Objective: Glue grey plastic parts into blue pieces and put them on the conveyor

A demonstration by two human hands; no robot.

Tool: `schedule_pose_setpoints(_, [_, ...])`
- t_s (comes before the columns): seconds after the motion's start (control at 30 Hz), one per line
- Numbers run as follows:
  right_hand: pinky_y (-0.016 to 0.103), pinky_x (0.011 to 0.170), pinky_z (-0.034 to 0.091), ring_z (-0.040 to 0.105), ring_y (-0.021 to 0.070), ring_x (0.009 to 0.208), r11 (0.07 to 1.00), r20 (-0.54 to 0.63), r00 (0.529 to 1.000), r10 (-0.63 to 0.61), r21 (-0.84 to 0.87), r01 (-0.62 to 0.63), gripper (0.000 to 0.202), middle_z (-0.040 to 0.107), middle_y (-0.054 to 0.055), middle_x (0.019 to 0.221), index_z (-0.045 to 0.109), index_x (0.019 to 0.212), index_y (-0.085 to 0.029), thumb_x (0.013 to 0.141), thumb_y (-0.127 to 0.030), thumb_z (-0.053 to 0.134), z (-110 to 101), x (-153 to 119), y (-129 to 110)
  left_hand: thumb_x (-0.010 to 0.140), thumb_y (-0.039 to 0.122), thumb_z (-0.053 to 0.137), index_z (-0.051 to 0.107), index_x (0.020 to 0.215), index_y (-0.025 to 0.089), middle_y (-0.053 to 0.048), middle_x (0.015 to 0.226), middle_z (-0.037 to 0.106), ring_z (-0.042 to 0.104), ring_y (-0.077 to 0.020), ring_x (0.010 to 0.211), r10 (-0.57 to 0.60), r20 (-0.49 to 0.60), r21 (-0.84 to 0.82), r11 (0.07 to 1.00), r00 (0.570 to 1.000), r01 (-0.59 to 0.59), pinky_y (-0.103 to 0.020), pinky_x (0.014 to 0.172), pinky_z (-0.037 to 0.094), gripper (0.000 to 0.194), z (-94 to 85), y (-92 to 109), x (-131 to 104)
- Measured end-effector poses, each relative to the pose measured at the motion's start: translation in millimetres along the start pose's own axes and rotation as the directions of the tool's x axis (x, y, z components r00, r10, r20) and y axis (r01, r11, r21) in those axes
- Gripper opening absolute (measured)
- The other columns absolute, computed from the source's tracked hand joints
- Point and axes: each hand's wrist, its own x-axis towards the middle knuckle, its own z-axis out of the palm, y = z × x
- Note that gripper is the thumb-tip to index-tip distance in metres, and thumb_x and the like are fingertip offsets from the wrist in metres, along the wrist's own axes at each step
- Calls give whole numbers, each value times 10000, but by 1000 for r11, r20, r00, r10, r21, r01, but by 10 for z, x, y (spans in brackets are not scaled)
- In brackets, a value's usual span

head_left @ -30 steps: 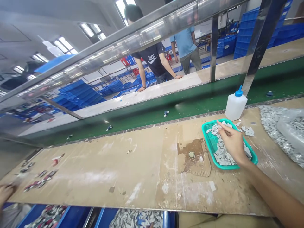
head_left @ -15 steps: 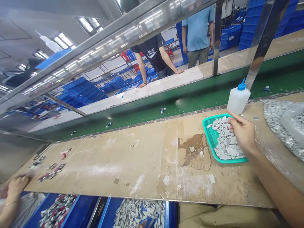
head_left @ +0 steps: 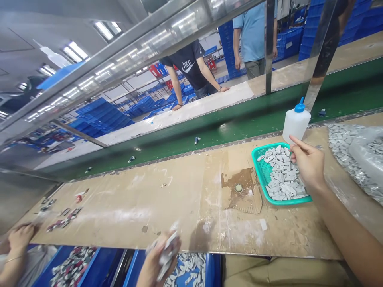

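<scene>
My left hand [head_left: 160, 257], smeared by motion, is closed around several small grey pieces [head_left: 169, 251] above the front edge of the bench. Below it is a blue bin [head_left: 212, 267] holding more grey pieces. My right hand [head_left: 309, 164] is at the right side of a green mesh basket [head_left: 263, 169] filled with grey pieces [head_left: 283, 175]. Its index finger and thumb come together in a loose pinch; what lies between them, if anything, is too small to make out. A white squeeze bottle [head_left: 296, 122] with a blue cap stands just behind the basket.
A plastic bag of grey pieces [head_left: 366, 149] lies at the right. Stained cardboard [head_left: 242, 199] bears a small round disc [head_left: 238, 187]. Beyond runs a green conveyor belt [head_left: 227, 129] with assembled pieces. A co-worker's hand [head_left: 21, 235] is at the left; two people stand beyond the belt.
My left hand has risen out of the blue bin with grey pieces in it. My right hand stays by the basket, its index finger a little straighter. Pieces on the belt have shifted left.
</scene>
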Motion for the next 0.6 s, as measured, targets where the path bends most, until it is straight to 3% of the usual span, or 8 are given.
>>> schedule_pose_setpoints(0.03, [219,450,389,448,89,537,1000,-6,1000,-2,-5,2,529,682,21,752,719,1257,-192,743,-301,653,-14,17,0,529,553,833,612,755,196,16,652,638,543,-87,467,24,201,15,999,979,-28,-161,391,359,477,330,152,-6])
schedule_pose_setpoints(0.13, [238,478,423,488,104,541,994,-2,999,-40,-102,40,514,724,41,800,718,1258,-178,778,-325,607,-76,88,5,581,636,791,514,635,188,71,510,430,331,-44,378,105,665,102,968,739,-229,-176,358,252,530,1446,518,-47])
schedule_pose_setpoints(0.27, [287,589,494,655,184,670,875,163,983,-82,-461,150,474,781,94,882,750,1201,-152,846,-354,509,-210,226,4,832,574,616,543,663,180,21,599,503,470,-98,526,294,865,98,696,407,-711,-222,517,399,435,2798,609,-133])
schedule_pose_setpoints(0.33, [310,646,507,704,236,755,808,232,970,-72,-557,193,417,785,101,843,791,1103,-154,819,-328,541,-286,289,-4,896,453,588,614,753,176,-40,801,604,594,-159,735,443,860,89,361,254,-928,-268,683,490,313,3250,483,-141])
schedule_pose_setpoints(0.4, [323,671,505,717,259,765,757,291,955,-53,-612,228,371,778,92,783,808,1046,-167,783,-279,571,-351,328,-9,916,373,583,663,946,173,-110,1052,637,632,-244,971,447,881,170,5,154,-986,-346,837,521,218,3515,320,-119])
schedule_pose_setpoints(0.47, [315,679,503,716,248,736,704,375,927,-21,-653,280,352,770,65,749,810,1026,-195,754,-232,590,-395,337,-6,926,404,575,633,1139,152,-168,1231,607,599,-322,1137,375,917,232,-224,136,-947,-444,952,509,335,3611,199,-96])
schedule_pose_setpoints(0.53, [297,700,506,716,228,744,662,457,890,10,-670,336,325,773,47,782,811,983,-223,719,-196,622,-413,323,6,938,504,532,574,1263,115,-206,1361,561,529,-371,1276,289,945,239,-294,152,-926,-536,1082,431,509,3585,171,-103])
schedule_pose_setpoints(0.6, [289,731,509,716,224,786,628,508,861,33,-680,378,292,774,54,844,803,955,-221,697,-196,667,-409,298,28,949,592,454,500,1373,69,-241,1518,440,390,-407,1431,180,965,231,-236,191,-944,-586,1196,288,675,3496,235,-149])
